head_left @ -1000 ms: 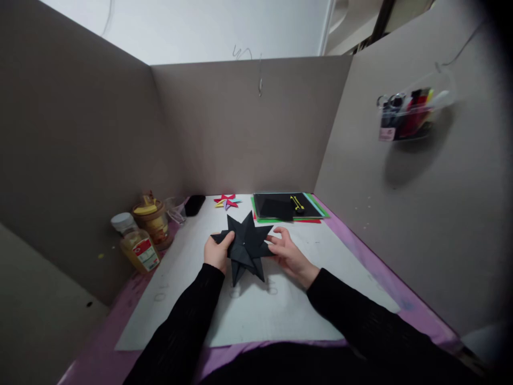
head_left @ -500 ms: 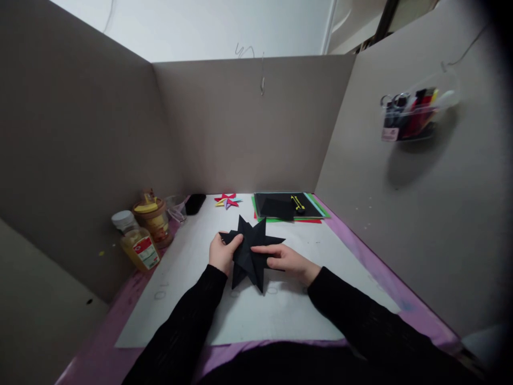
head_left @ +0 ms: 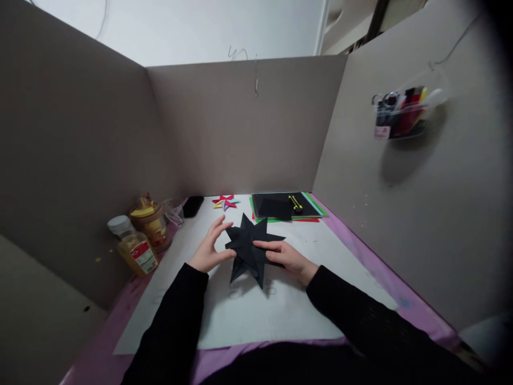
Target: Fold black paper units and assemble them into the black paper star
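Observation:
A black folded paper star [head_left: 250,248] with several points sits over the white sheet [head_left: 256,310] in the middle of the desk. My right hand [head_left: 285,258] pinches the star's right side, thumb on top and fingers beneath. My left hand [head_left: 210,250] is at the star's left edge with its fingers stretched out and apart, the thumb just touching the paper. Both arms are in black sleeves.
A stack of coloured sheets [head_left: 286,207] with a yellow-and-black tool lies at the back right. A small multicoloured star [head_left: 225,201] and a black object [head_left: 193,205] lie at the back. Two jars [head_left: 142,235] stand at the left. Cardboard walls enclose the desk; a pen holder [head_left: 403,115] hangs right.
My left hand has let go of the star and spread its fingers. The right hand keeps its grip; the star has turned slightly.

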`<action>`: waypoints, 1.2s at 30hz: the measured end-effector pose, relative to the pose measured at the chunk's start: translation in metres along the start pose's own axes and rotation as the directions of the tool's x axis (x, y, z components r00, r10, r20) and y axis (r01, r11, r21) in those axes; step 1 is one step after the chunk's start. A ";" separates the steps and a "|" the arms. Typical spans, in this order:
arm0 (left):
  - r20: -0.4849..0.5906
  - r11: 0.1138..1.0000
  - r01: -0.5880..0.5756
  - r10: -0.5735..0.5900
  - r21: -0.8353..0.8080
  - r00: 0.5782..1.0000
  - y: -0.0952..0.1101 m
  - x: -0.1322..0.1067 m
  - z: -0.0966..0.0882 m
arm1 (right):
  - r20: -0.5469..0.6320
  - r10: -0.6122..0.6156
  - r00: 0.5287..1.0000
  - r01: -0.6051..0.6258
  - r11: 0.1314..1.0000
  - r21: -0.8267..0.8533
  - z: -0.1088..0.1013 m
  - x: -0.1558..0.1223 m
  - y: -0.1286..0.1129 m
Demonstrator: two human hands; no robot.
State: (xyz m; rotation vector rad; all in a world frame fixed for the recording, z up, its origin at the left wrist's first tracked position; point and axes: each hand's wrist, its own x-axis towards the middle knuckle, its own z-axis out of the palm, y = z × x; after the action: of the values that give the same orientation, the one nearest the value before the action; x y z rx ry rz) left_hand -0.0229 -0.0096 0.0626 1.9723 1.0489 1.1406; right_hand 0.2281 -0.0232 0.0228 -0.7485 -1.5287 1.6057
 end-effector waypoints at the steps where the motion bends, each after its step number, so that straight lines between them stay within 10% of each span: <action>1: 0.073 0.999 -0.032 0.029 0.042 0.997 0.002 -0.001 -0.004 | -0.002 -0.009 1.000 0.009 1.000 -0.021 -0.001 0.000 -0.001; 4: 0.101 0.993 -0.088 0.080 0.081 0.992 0.004 -0.001 -0.008 | 0.007 -0.032 0.999 0.033 0.992 -0.119 -0.003 -0.002 -0.004; 12: -0.282 0.999 0.033 -0.025 0.026 0.959 -0.009 0.004 -0.001 | -0.006 -0.122 0.992 0.109 0.902 -0.418 0.001 -0.006 -0.011; 23: 0.101 0.940 -0.258 0.241 0.224 0.965 -0.006 -0.001 -0.018 | 0.011 -0.112 0.994 0.106 0.888 -0.447 -0.001 -0.006 -0.012; 36: 0.211 0.850 -0.425 0.374 0.312 0.903 -0.015 0.003 -0.019 | 0.040 -0.099 0.994 0.107 0.889 -0.446 -0.005 -0.005 -0.008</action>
State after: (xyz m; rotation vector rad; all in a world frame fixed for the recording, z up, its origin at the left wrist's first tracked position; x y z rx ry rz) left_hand -0.0439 0.0025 0.0597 2.6124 0.8270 1.0467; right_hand 0.2357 -0.0253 0.0296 -0.8822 -1.9478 1.1904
